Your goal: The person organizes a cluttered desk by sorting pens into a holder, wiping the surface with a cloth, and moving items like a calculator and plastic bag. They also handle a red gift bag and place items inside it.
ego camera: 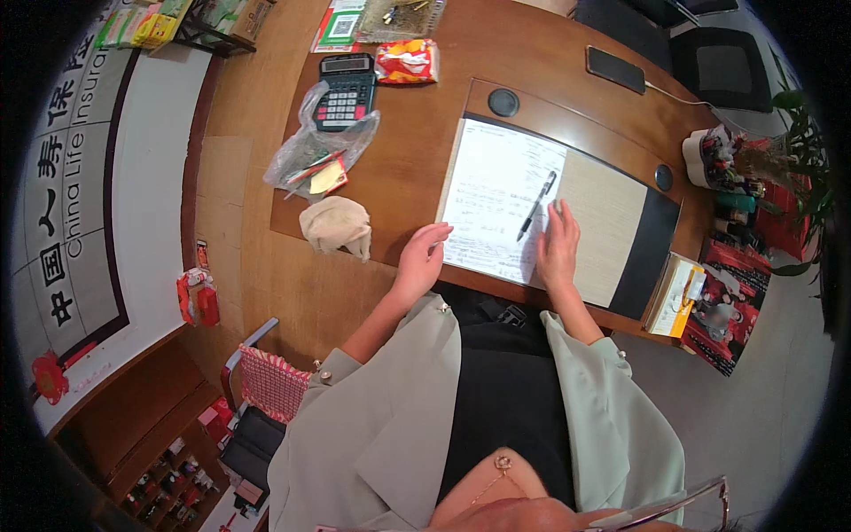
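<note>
Handwritten paper sheets (492, 193) lie on a beige and black desk mat (598, 233). A black pen (537, 206) rests slantwise on the right part of the top sheet, its tip towards me. My left hand (423, 258) is at the sheets' left edge, with the thumb apart from the fingers and nothing seen in it. At the right edge, my right hand (560, 247) lies palm inward next to the pen, without holding it. Whether either hand presses on the paper is hard to tell.
On the wooden desk (412, 153), left side, are a beige cloth (336, 226), a clear plastic bag (309, 156), a calculator (346, 90) and a red-yellow packet (407, 61). A cabled smartphone (615, 69) lies at the back; a white pen holder (697, 159) and plant (801, 146) stand right.
</note>
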### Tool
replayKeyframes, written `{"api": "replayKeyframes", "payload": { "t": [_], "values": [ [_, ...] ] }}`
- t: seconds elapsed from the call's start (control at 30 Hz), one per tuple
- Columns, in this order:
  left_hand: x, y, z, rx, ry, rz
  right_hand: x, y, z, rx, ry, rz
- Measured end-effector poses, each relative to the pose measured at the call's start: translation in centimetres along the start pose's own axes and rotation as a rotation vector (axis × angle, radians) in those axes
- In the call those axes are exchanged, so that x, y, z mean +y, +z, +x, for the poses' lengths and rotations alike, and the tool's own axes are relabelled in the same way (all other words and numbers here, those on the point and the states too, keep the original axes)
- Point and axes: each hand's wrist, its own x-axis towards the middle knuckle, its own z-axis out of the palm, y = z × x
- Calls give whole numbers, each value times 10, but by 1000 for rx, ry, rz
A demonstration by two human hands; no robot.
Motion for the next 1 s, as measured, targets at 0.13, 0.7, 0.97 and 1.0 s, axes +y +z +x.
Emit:
{"api": "replayKeyframes", "payload": {
  "t": [0.13,0.7,0.97,1.0],
  "values": [
    [-17,-13,9,77,79,67,-1,18,-1,71,119,-45],
    [-18,-136,68,605,384,522,5,42,-12,185,55,-138],
    [-99,-228,11,801,-132,255,13,34,-17,153,62,35],
    [-100,-221,4,757,-179,375,11,29,-16,156,98,85]
  ]
}}
